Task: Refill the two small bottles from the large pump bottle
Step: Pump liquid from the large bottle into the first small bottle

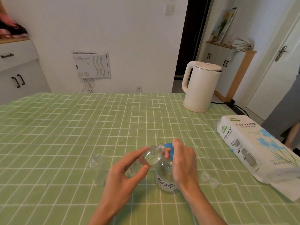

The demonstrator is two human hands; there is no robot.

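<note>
My left hand (126,172) pinches a small clear bottle (150,157), tilted with its open neck against the spout of the blue pump head (168,147). The large clear pump bottle (164,177) with a blue-printed label stands on the green checked tablecloth. My right hand (182,161) curls over the pump head from the right, fingers on its top. A second small clear bottle (99,169) stands upright and uncapped to the left of my left hand. Two small clear caps (209,179) lie on the cloth to the right of the pump bottle.
A white pack of tissue paper (259,146) lies along the table's right edge. A cream electric kettle (200,86) stands at the far right corner, its cord running off right. The green tablecloth (73,127) stretches bare to the left and back. A person's leg (290,132) shows at the right.
</note>
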